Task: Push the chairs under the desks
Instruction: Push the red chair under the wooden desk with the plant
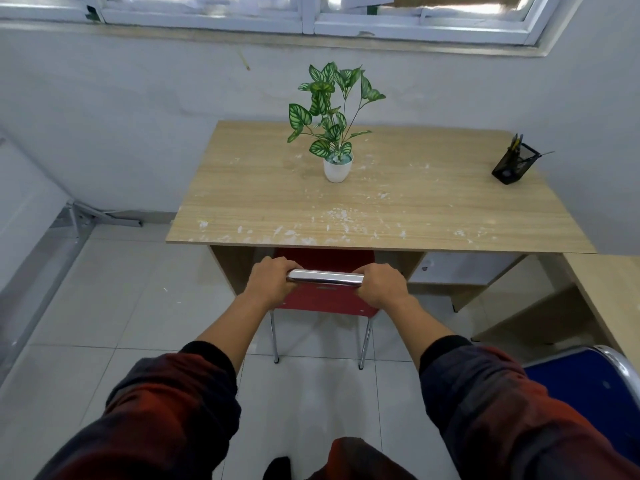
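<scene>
A red chair [325, 299] with chrome legs stands at the front of a light wooden desk [398, 209], its seat partly under the desktop. My left hand [272, 277] grips the left end of the chair's chrome top rail [325, 276]. My right hand [379, 284] grips the right end of the same rail. At the lower right, a blue chair [588, 386] with a chrome frame stands beside a second desk [613, 292] along the right wall.
A potted plant [334, 133] in a white pot and a black mesh pen holder [512, 164] stand on the desk. The desk backs onto a white wall under a window. Pale floor tiles [121, 289] spread to the left, with a metal frame [90, 216] by the wall.
</scene>
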The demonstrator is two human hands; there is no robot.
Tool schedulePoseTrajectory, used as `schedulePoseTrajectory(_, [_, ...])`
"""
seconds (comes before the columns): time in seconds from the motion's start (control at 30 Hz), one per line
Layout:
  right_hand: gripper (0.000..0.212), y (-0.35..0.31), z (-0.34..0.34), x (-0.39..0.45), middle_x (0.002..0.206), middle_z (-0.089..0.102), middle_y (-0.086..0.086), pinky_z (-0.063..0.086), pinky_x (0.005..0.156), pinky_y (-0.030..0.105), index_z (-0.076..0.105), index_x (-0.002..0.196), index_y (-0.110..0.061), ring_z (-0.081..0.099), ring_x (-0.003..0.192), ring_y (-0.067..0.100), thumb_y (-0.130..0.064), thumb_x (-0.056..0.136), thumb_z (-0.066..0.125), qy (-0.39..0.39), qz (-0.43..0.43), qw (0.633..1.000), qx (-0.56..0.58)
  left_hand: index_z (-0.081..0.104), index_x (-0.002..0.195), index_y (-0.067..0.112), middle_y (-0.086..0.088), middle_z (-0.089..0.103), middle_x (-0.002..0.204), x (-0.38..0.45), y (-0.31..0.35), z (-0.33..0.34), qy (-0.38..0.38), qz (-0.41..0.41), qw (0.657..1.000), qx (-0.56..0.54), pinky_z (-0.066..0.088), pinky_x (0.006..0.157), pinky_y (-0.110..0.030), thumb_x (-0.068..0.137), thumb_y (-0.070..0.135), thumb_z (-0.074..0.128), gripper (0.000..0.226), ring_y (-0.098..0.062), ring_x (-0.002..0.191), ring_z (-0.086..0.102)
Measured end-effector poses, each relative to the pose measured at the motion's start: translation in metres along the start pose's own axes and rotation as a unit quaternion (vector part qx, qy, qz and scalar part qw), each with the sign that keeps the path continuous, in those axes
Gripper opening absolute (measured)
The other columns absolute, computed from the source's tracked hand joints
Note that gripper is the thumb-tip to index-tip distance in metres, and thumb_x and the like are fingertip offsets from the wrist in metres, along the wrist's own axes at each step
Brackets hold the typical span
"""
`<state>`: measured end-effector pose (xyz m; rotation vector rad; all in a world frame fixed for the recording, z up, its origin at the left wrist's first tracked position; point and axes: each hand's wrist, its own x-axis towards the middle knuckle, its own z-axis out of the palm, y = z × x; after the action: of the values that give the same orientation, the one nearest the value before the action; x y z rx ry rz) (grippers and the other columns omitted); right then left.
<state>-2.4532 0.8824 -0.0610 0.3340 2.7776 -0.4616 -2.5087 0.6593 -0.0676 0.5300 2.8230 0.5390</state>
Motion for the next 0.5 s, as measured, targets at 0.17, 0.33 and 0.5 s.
schedulePoseTrajectory(0.17, [0.045, -0.0008, -0.0009, -0.0031, 0.091, 0.073, -0.007, 0.058, 0.076, 0.035, 0.069, 0.118, -0.041, 0.066, 0.081, 0.018, -0.019, 0.079, 0.062, -0.006, -0.010, 1.000, -0.001, 0.070, 0.117, 0.033, 0.003, 0.069, 0.113, -0.0050, -0.0012, 0.0019, 0.004, -0.005, 1.000, 0.001, 0.047, 0.091, -0.043, 0.089, 0.024, 0.068, 0.029, -0.025, 0.106, 0.057])
schedulePoseTrajectory(0.33, [0.045, 0.0015, -0.0013, -0.0007, 0.089, 0.072, -0.007, 0.058, 0.077, 0.036, 0.070, 0.118, -0.042, 0.064, 0.079, 0.018, -0.020, 0.079, 0.062, -0.004, -0.019, 1.000, -0.002, 0.068, 0.119, 0.034, 0.003, 0.066, 0.115, -0.0035, -0.0043, 0.0053, 0.014, -0.001, 1.000, 0.003, 0.041, 0.090, -0.041, 0.091, 0.025, 0.066, 0.029, -0.025, 0.107, 0.052])
schedulePoseTrajectory(0.5, [0.043, 0.0051, -0.0045, 0.0068, 0.093, 0.072, -0.008, 0.053, 0.072, 0.031, 0.070, 0.117, -0.041, 0.059, 0.078, 0.016, -0.021, 0.080, 0.063, 0.000, -0.035, 0.999, -0.012, 0.066, 0.122, 0.037, 0.006, 0.063, 0.118, 0.0022, -0.0053, 0.0044, 0.011, -0.007, 1.000, 0.013, 0.035, 0.085, -0.037, 0.094, 0.027, 0.062, 0.030, -0.024, 0.107, 0.048])
